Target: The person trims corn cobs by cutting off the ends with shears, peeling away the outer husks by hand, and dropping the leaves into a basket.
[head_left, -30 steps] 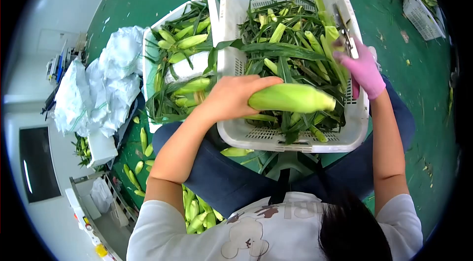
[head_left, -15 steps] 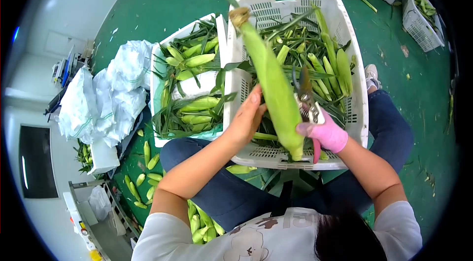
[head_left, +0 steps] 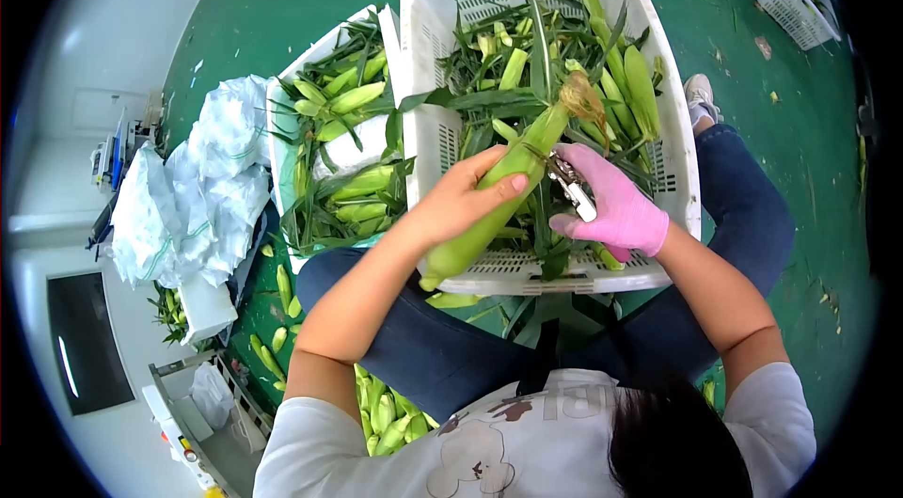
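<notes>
My left hand (head_left: 467, 194) is wrapped round a green ear of corn in its husk (head_left: 456, 253). The ear slants across the near left part of a white crate (head_left: 425, 136), its brown silk end (head_left: 581, 97) up to the right and its other end over the near rim. In a pink glove, my right hand (head_left: 616, 204) grips pruning shears (head_left: 570, 186). Their blades are at the ear's husk below the silk end; whether they have closed on it, I cannot tell. Inside the crate lie cut leaves (head_left: 470, 75) and several ears (head_left: 643, 94).
Left of the crate stands a white box (head_left: 282, 164) of corn and leaves. Crumpled white bags (head_left: 221, 159) lie beyond it. Loose ears (head_left: 381, 413) are on the floor beneath my legs. Another crate (head_left: 785, 4) stands at the far right.
The ear has swung round: its silk end has gone from upper left to the right. My left hand now grips it, and the shears have come to the husk near the silk.
</notes>
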A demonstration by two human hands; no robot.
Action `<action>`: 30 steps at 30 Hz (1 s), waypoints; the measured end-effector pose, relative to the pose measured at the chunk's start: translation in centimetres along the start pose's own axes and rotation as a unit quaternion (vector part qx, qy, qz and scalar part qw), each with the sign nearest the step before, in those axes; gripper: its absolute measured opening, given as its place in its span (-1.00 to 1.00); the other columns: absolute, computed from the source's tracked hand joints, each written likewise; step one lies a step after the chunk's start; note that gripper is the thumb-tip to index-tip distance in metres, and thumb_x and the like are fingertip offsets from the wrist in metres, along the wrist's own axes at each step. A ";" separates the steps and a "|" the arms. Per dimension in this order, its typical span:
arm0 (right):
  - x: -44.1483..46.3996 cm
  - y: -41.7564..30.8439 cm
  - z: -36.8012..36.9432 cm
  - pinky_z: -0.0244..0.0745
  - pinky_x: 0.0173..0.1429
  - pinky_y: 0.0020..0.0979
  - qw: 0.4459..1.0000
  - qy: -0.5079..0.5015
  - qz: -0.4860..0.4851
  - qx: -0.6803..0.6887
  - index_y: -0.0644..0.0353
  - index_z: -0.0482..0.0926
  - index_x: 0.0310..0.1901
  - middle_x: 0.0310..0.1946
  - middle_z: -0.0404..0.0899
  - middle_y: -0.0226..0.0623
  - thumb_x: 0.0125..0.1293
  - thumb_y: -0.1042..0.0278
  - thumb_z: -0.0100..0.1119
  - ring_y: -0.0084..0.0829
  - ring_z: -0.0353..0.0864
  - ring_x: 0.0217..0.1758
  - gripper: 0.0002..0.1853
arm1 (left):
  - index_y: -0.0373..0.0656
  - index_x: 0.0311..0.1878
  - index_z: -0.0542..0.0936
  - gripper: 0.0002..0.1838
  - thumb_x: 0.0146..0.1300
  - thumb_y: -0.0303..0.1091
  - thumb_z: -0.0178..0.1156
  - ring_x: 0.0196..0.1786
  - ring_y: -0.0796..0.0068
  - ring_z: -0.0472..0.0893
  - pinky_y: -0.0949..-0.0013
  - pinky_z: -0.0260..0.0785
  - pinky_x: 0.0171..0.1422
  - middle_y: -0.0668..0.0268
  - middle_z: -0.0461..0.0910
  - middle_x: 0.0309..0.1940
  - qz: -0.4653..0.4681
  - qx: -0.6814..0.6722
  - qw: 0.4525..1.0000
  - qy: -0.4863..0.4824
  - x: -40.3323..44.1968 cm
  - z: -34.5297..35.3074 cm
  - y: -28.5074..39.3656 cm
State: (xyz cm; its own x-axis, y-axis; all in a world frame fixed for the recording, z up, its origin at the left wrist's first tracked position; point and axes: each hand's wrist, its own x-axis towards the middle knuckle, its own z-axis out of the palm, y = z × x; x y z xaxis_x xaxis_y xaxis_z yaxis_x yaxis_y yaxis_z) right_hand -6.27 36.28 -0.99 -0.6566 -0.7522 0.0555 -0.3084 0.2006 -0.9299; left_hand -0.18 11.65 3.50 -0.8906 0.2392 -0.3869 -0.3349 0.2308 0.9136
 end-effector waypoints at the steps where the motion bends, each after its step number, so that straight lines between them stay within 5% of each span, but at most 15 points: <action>1: 0.2 -0.2 0.2 0.43 0.29 -0.13 1.000 -0.003 -0.003 0.018 0.33 0.39 0.27 0.06 0.51 0.11 0.02 0.07 0.48 0.09 0.53 0.13 -0.18 | -0.16 0.31 0.47 -0.49 0.44 -0.07 0.25 -0.11 0.54 0.60 0.41 0.50 0.02 0.32 0.63 -0.09 -0.071 -0.069 0.995 -0.030 -0.2 -0.4 0.7; 2: 0.3 -1.0 -0.5 0.55 0.05 -0.25 0.999 -0.039 -0.002 0.019 0.34 0.45 0.16 -0.14 0.58 -0.06 0.07 0.18 0.43 -0.11 0.63 -0.12 -0.35 | -0.16 0.30 0.47 -0.48 0.43 -0.04 0.26 -0.15 0.51 0.62 0.40 0.52 -0.03 0.31 0.63 -0.12 -0.083 -0.097 0.991 -0.049 -0.2 -1.0 0.4; 5: 0.5 -1.9 -0.5 0.54 -0.21 -0.40 0.976 -0.097 0.155 0.120 0.31 0.49 0.02 -0.30 0.57 -0.26 0.14 0.29 0.35 -0.42 0.59 -0.36 -0.55 | -0.19 0.24 0.48 -0.43 0.39 0.05 0.27 -0.13 0.49 0.63 0.39 0.51 0.03 0.31 0.63 -0.15 -0.076 -0.176 0.978 -0.081 -0.4 -1.9 -0.4; 6: 0.3 -2.1 0.1 0.45 -0.37 -0.51 0.940 -0.058 0.191 0.275 0.25 0.49 -0.07 -0.34 0.52 -0.36 0.18 0.38 0.26 -0.61 0.49 -0.46 -0.70 | -0.19 0.23 0.48 -0.43 0.39 0.06 0.27 -0.11 0.50 0.62 0.39 0.50 0.05 0.31 0.63 -0.15 -0.049 -0.158 0.984 -0.067 -0.4 -1.8 -0.8; 9: 0.4 -2.1 1.1 0.52 -0.18 -0.38 0.822 0.057 0.220 0.522 0.20 0.46 0.02 -0.30 0.52 -0.32 0.24 0.39 0.19 -0.48 0.55 -0.28 -0.68 | -0.19 0.22 0.47 -0.45 0.34 -0.04 0.36 -0.02 0.53 0.59 0.39 0.45 0.12 0.33 0.62 -0.09 0.016 -0.075 0.997 0.012 -1.0 -1.1 -0.8; 11: 0.6 -3.3 0.7 0.52 -0.10 -0.35 0.829 0.052 0.207 0.517 0.19 0.44 0.05 -0.27 0.54 -0.30 0.32 0.30 0.20 -0.44 0.54 -0.23 -0.68 | -0.19 0.21 0.47 -0.46 0.30 -0.12 0.41 0.00 0.54 0.58 0.40 0.45 0.11 0.35 0.60 -0.05 0.079 0.013 0.993 0.085 -1.3 0.5 -0.4; 15: 0.5 -5.2 1.1 0.51 -0.07 -0.36 0.803 0.054 0.205 0.557 0.16 0.46 0.03 -0.27 0.55 -0.32 0.43 0.20 0.18 -0.43 0.54 -0.24 -0.72 | -0.16 0.21 0.47 -0.27 0.01 -0.09 0.55 0.01 0.09 0.56 0.14 0.41 0.10 0.19 0.54 -0.03 0.252 0.365 0.876 0.188 -0.5 1.8 -0.3; 16: 0.4 -5.0 1.2 0.51 -0.06 -0.35 0.813 0.064 0.208 0.540 0.18 0.45 0.06 -0.23 0.54 -0.31 0.42 0.25 0.16 -0.41 0.53 -0.22 -0.71 | -0.15 0.20 0.49 -0.23 -0.03 0.06 0.49 0.01 -0.08 0.50 0.04 0.34 0.13 0.11 0.52 -0.03 0.280 0.376 0.857 0.214 -0.2 2.2 -0.5; 19: 0.2 -3.9 1.2 0.51 -0.02 -0.31 0.775 0.072 0.215 0.590 0.21 0.42 0.14 -0.14 0.51 -0.27 0.36 0.38 0.08 -0.37 0.52 -0.17 -0.66 | -0.17 0.19 0.48 -0.20 0.03 0.22 0.39 0.04 -0.04 0.50 0.09 0.32 0.15 0.12 0.52 -0.02 0.268 0.468 0.810 0.232 -0.3 2.6 -0.2; 20: 0.1 -3.7 1.2 0.51 -0.01 -0.30 0.749 0.071 0.216 0.622 0.21 0.41 0.17 -0.11 0.50 -0.26 0.34 0.42 0.06 -0.35 0.52 -0.15 -0.64 | -0.20 0.20 0.47 -0.22 0.19 0.31 0.24 0.07 -0.02 0.49 0.12 0.30 0.17 0.09 0.51 -0.02 0.277 0.476 0.804 0.225 -0.3 2.5 -0.2; 23: -0.4 -3.5 1.6 0.50 -0.03 -0.31 0.690 0.079 0.170 0.699 0.21 0.38 0.21 -0.07 0.47 -0.23 0.28 0.48 -0.01 -0.32 0.50 -0.14 -0.56 | -0.22 0.24 0.44 -0.31 0.40 0.26 0.06 0.06 -0.01 0.48 0.13 0.28 0.21 0.03 0.48 0.01 0.324 0.387 0.829 0.241 0.8 3.0 -1.0; 27: -0.6 -6.6 0.9 0.44 -0.10 -0.42 0.826 0.159 0.137 0.524 0.20 0.38 0.21 -0.20 0.47 -0.31 0.29 0.48 0.03 -0.43 0.48 -0.24 -0.58 | -0.20 0.33 0.31 -0.42 0.53 0.08 0.02 0.24 0.29 0.40 0.26 0.18 0.39 0.16 0.37 0.19 0.224 -0.007 0.962 0.158 1.2 5.5 -1.6; 28: -0.7 -5.7 0.8 0.46 -0.08 -0.44 0.838 0.161 0.113 0.509 0.21 0.40 0.18 -0.22 0.48 -0.36 0.29 0.51 0.07 -0.51 0.49 -0.22 -0.59 | -0.19 0.36 0.25 -0.43 0.50 -0.02 0.11 0.33 0.40 0.31 0.33 0.11 0.44 0.23 0.32 0.25 0.214 -0.020 0.964 0.159 1.5 5.0 -1.6; 29: -0.7 -5.7 0.9 0.46 -0.07 -0.44 0.851 0.177 0.117 0.480 0.21 0.40 0.18 -0.20 0.48 -0.37 0.29 0.53 0.09 -0.53 0.49 -0.21 -0.60 | -0.24 0.12 0.38 -0.56 0.38 -0.14 0.26 0.12 0.31 0.46 0.27 0.33 0.21 0.14 0.40 0.05 0.263 0.102 0.921 0.268 1.4 4.8 -1.3; 30: -0.7 -5.9 1.1 0.47 -0.06 -0.44 0.864 0.193 0.120 0.450 0.21 0.41 0.17 -0.19 0.49 -0.37 0.28 0.54 0.11 -0.54 0.49 -0.19 -0.60 | -0.23 -0.04 0.40 -0.61 0.33 -0.15 0.31 -0.04 0.31 0.50 0.30 0.37 0.04 0.18 0.43 -0.11 0.256 0.159 0.918 0.259 0.7 4.0 0.0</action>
State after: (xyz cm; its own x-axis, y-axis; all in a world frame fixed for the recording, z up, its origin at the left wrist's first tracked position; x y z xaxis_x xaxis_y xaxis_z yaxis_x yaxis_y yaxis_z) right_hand -3.29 34.92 4.05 -0.8616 -0.4557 -0.2234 0.4144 -0.3775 -0.8281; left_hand 0.38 15.57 2.69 -0.9607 -0.0687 0.2688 0.2008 0.4965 0.8445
